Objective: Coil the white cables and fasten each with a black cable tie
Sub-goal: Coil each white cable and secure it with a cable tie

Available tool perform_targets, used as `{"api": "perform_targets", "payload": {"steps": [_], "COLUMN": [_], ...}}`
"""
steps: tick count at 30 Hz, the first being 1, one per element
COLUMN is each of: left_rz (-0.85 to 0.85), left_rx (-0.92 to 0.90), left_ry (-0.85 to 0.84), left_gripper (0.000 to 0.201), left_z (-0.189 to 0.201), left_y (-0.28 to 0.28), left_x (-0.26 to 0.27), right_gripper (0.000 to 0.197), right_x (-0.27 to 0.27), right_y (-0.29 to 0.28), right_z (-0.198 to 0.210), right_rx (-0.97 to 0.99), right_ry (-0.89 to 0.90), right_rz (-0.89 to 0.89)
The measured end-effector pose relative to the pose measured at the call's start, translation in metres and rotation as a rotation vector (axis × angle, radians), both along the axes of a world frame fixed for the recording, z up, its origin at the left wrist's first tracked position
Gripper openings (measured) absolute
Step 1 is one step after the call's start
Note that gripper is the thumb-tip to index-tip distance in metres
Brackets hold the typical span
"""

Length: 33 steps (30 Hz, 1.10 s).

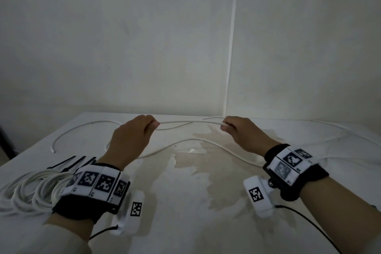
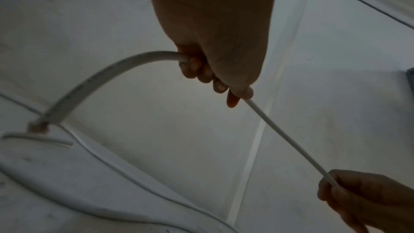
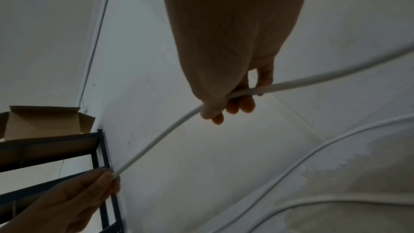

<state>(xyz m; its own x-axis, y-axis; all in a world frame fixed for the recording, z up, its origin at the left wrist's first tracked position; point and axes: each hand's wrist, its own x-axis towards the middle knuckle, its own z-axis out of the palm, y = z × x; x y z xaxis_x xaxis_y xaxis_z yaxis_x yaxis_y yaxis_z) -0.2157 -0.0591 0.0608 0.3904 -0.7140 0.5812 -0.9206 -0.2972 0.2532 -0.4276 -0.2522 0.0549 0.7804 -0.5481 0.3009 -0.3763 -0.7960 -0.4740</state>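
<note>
Surface: white, stained flat tabletop (image 1: pixel 185 202)
Near left: coiled white cables (image 1: pixel 31 189), black cable ties (image 1: pixel 68 163)
Far: loose white cables (image 1: pixel 82 128)

Both hands, right (image 3: pixel 233 84) and left (image 3: pixel 74 199), grip a white cable (image 3: pixel 156 141).

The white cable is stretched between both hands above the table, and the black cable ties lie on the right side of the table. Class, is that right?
Not quite. The white cable is indeed held between the left hand and right hand above the table, but the head view shows the black cable ties on the left side, beside the coiled cables.
</note>
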Motion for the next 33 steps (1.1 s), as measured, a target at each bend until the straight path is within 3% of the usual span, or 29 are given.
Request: {"api": "perform_targets", "payload": {"steps": [4, 10, 15, 18, 20, 24, 29, 33], "left_rz": [0.051, -0.106, -0.142, -0.132, -0.129, -0.115, -0.202, -0.293], "left_rx": [-0.02, 0.124, 0.25, 0.199, 0.095, -0.14, -0.266, -0.3], "left_ry": [0.115, 0.325, 0.439, 0.566, 0.624, 0.643, 0.608, 0.546], "left_gripper": [0.032, 0.029, 0.026, 0.031, 0.034, 0.032, 0.026, 0.023], "left_z": [0.005, 0.007, 0.003, 0.0, 0.0, 0.002, 0.003, 0.005], "left_y": [0.014, 0.014, 0.015, 0.016, 0.014, 0.002, -0.008, -0.015], "left_x": [0.012, -0.002, -0.006, -0.003, -0.005, -0.014, -0.021, -0.029], "right_gripper": [0.019, 0.019, 0.023, 0.023, 0.026, 0.045, 0.059, 0.033], "right_x": [-0.024, -0.044, -0.051, -0.057, -0.06, -0.058, -0.049, -0.036], "right_y": [-0.011, -0.018, -0.031, -0.041, -0.038, -0.03, -0.031, -0.015], "right_z": [0.006, 0.013, 0.018, 0.013, 0.008, -0.005, -0.013, -0.008], "right_rx": [-0.048, -0.141, -0.18, -0.12, -0.13, -0.444, -0.857, -0.96], "right_ry": [-0.064, -0.149, -0.099, -0.113, -0.092, 0.19, 0.175, 0.052], "right_rz": [-0.082, -0.161, -0.3, -0.343, -0.281, -0.186, -0.152, -0.037]}}
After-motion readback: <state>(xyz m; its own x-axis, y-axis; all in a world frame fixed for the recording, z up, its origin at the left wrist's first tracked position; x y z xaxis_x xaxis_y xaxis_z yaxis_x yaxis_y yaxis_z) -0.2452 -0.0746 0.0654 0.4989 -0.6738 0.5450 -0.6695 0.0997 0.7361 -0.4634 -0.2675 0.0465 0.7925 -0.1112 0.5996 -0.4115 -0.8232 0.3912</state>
